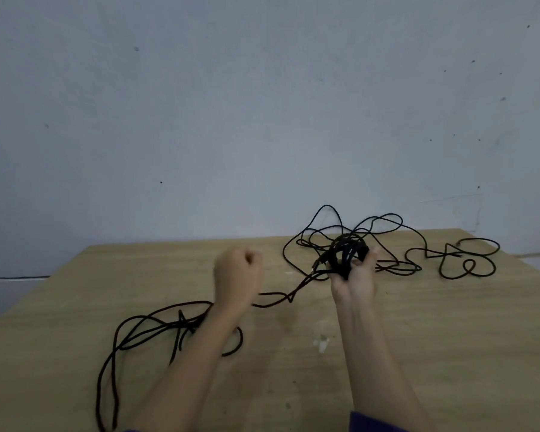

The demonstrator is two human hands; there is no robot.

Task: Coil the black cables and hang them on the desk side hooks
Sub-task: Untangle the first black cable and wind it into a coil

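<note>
My right hand [354, 277] is raised palm up over the wooden desk [418, 338] and grips a small coil of black cable [348, 251]. From the coil a strand runs down and left to the lower edge of my left hand [237, 272], which is curled in a fist and blurred. The grip inside the fist is hidden. The rest of this cable lies in loose loops [144, 335] on the desk's left side, partly under my left forearm. A thinner black cable [449, 260] sprawls tangled along the back right of the desk. No hooks are in view.
The desk's far edge meets a plain grey wall [262, 120]. Its left edge [32, 294] slants toward me. A pale scuff [321, 342] marks the wood between my forearms.
</note>
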